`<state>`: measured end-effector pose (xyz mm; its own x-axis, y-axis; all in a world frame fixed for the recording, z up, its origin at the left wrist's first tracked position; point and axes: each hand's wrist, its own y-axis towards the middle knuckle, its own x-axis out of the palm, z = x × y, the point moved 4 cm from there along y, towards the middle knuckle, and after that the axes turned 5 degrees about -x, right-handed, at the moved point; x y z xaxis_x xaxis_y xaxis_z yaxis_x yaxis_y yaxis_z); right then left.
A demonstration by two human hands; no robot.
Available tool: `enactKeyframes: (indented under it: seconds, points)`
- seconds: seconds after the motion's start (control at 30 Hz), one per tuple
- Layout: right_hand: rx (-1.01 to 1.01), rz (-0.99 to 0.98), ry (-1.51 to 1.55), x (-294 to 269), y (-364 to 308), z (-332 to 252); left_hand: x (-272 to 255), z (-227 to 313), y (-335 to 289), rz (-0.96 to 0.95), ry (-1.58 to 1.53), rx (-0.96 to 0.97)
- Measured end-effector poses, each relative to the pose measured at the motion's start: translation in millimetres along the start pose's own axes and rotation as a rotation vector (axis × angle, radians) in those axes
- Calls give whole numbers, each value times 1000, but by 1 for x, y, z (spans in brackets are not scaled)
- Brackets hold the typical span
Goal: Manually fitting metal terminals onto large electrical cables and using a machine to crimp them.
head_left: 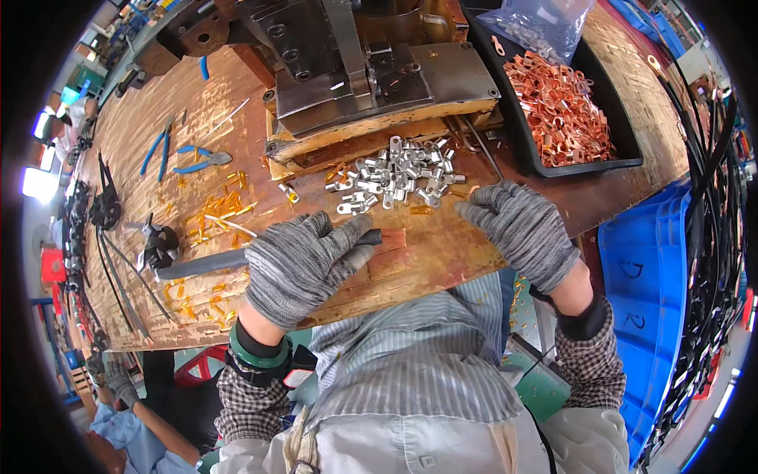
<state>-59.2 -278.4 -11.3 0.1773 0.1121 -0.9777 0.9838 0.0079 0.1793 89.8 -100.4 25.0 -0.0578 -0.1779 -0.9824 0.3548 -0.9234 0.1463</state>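
My left hand (304,265), in a grey knitted glove, is closed around a dark-sleeved cable. Bare copper strands (392,239) stick out of the cable's right end, and its flat grey length (205,263) runs off to the left over the table. My right hand (525,233), gloved the same way, is held above the table's front edge, right of the copper end and apart from it. Its fingers are curled together, and what they hold, if anything, is hidden. Just beyond both hands lies a pile of silver cable lugs (403,174); one lug (290,193) lies separately to the left.
A heavy metal press (355,79) stands behind the lugs. At the right, a black tray (568,167) holds copper lugs and a plastic bag (537,24). Blue-handled pliers (201,160) and orange scraps (225,207) lie left. A blue crate (643,292) stands right, and another person (138,434) sits lower left.
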Motion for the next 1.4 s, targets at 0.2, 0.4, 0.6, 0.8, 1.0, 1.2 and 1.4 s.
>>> enactKeyframes:
  seconds: [0.2,0.4,0.6,0.8,1.0,1.2,1.4]
  points:
    - [154,168,422,-9,8,-3,2,2,3,111,-52,63]
    - [555,242,1441,3,13,-17,-7,0,1,130,6,95]
    - [437,43,1310,2,24,-22,-9,0,0,158,-96,110]
    - [137,224,939,7,36,-25,-10,2,1,116,10,94]
    - [20,286,782,3,42,-31,-12,2,0,96,47,103]
    - [26,217,938,3,45,-33,-8,0,-1,104,62,111]
    - [78,137,1087,0,42,-35,-5,0,-3,80,77,122]
